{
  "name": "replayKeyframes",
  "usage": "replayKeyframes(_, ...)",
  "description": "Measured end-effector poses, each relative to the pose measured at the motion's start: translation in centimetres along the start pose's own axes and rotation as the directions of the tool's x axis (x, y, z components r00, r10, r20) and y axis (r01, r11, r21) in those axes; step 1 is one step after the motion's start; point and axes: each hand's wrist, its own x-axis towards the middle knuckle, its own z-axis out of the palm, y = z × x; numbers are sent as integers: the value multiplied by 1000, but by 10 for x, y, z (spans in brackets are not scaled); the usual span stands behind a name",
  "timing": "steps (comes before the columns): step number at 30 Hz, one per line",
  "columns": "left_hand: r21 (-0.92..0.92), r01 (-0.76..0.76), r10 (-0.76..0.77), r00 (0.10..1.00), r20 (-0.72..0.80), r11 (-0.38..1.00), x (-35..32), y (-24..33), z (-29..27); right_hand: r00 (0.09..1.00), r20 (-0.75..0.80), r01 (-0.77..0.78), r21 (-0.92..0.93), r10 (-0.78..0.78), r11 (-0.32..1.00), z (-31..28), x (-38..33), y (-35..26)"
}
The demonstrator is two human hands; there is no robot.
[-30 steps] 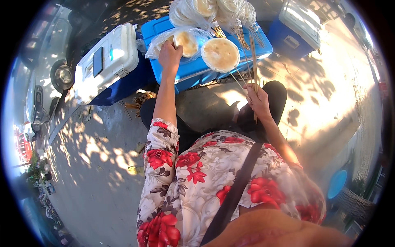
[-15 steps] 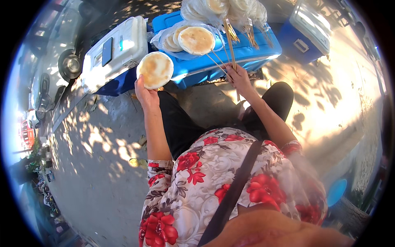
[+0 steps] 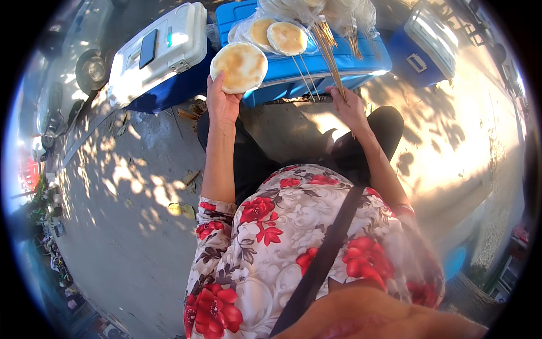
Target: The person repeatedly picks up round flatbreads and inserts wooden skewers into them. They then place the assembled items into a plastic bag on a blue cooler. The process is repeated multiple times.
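Note:
My left hand (image 3: 223, 104) is closed on the edge of a round, pale flatbread (image 3: 239, 67) with browned patches, thumb on top. In my right hand (image 3: 348, 108) is a bundle of thin wooden skewers (image 3: 329, 59), gripped near its lower end. Between my hands, a skewered flatbread (image 3: 287, 38) lies on a plastic bag on the blue cooler (image 3: 271, 87). Two skewers (image 3: 306, 77) stick out from it over the cooler's front edge, apart from my right fingers. Another flatbread (image 3: 261, 31) lies beside it, partly covered.
Bagged flatbreads (image 3: 288, 8) with skewers sit at the cooler's back. A white-lidded blue cooler (image 3: 189, 34) on the left carries a phone (image 3: 148, 48); another cooler (image 3: 426, 42) stands right. Sticks (image 3: 189, 114) and leaves (image 3: 182, 209) lie on the ground.
My right hand has let go of the two skewers in the flatbread on the cooler and moved right with the bundle. My left hand has moved up and right with its flatbread.

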Motion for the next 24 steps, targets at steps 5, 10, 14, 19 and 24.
replayKeyframes(5, -62, -16, 14, 999, -32, 998, 6, -1, 17, 890, 454, -182, 428, -37, 885, -3, -54, -77)
replayKeyframes(10, -155, 62, -67, 997, -25, 986, 16, 0, 14, 878, 479, -217, 371, 15, 903, 5, -67, -83)
replayKeyframes(14, -103, 33, -36, 999, -29, 994, 16, 4, 13, 907, 419, -195, 334, 41, 922, 6, -72, -85)
replayKeyframes(19, -124, 29, -33, 999, -31, 992, 16, 4, 14, 921, 387, -190, 322, 55, 927, 8, -74, -80)
replayKeyframes(24, -130, 28, -30, 999, -12, 991, 12, 1, 18, 927, 365, -198, 288, 84, 937, 9, -74, -78)
